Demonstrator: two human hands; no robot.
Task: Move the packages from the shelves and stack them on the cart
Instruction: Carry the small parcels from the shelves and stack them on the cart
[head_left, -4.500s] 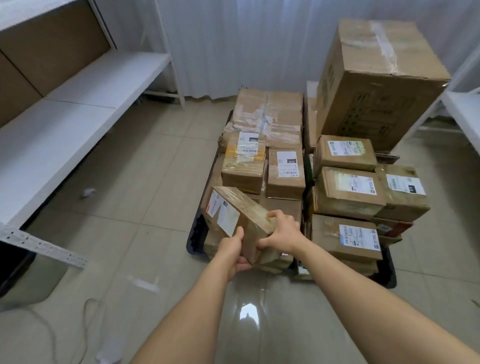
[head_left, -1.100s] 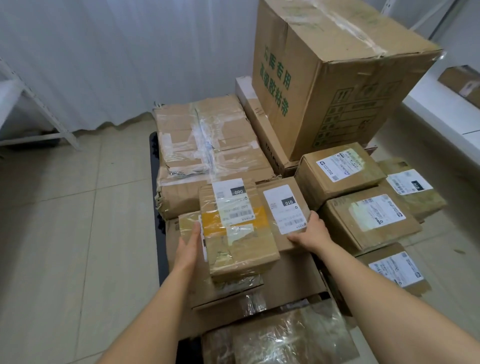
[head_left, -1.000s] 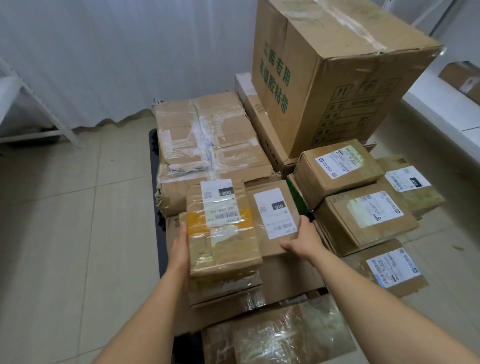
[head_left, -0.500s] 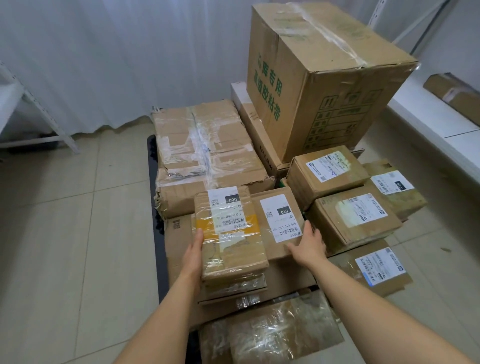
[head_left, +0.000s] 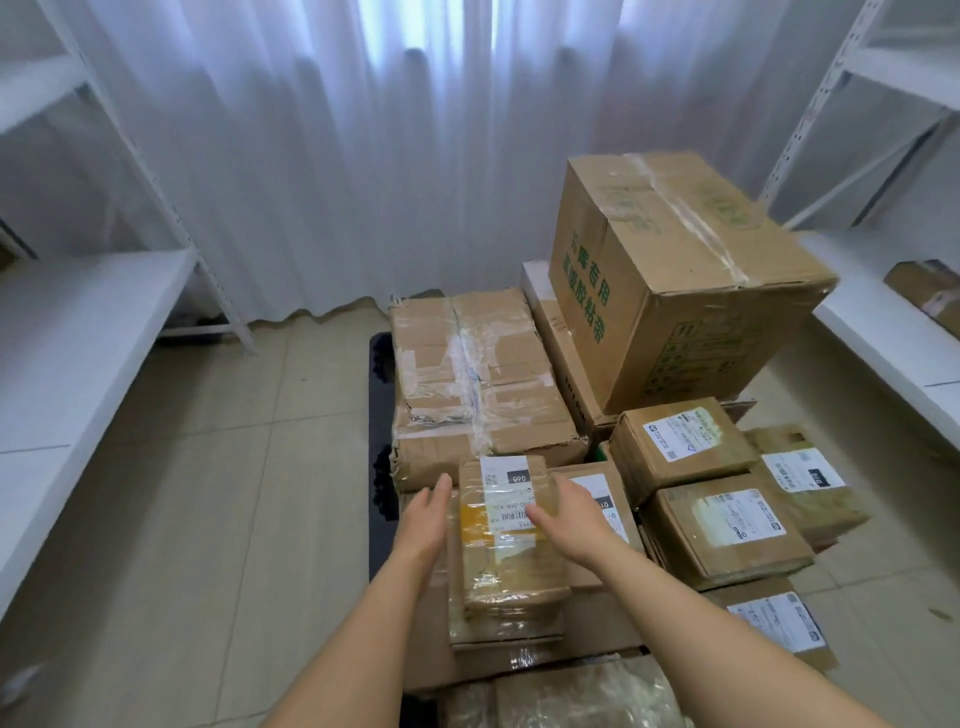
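Observation:
A small taped package with a white label and yellow tape (head_left: 506, 551) lies on top of the stack on the black cart (head_left: 379, 415). My left hand (head_left: 423, 519) hovers beside its left edge with straight fingers, holding nothing. My right hand (head_left: 571, 519) is spread over the package's right side and the labelled package next to it (head_left: 613, 493), fingers straight. Whether the hands touch the packages is unclear. A wide taped box (head_left: 478, 384) and a big carton with green print (head_left: 675, 280) stand further back on the cart.
Several small labelled boxes (head_left: 680, 447) are piled on the cart's right half. White shelves run along the left (head_left: 78, 332) and the right (head_left: 893, 353); a brown package (head_left: 930, 296) lies on the right shelf. White curtains hang behind. Tiled floor lies left of the cart.
Both hands have let go of the two small packages' sides and lifted with fingers straight. My head has tilted up, showing more curtain and shelves.

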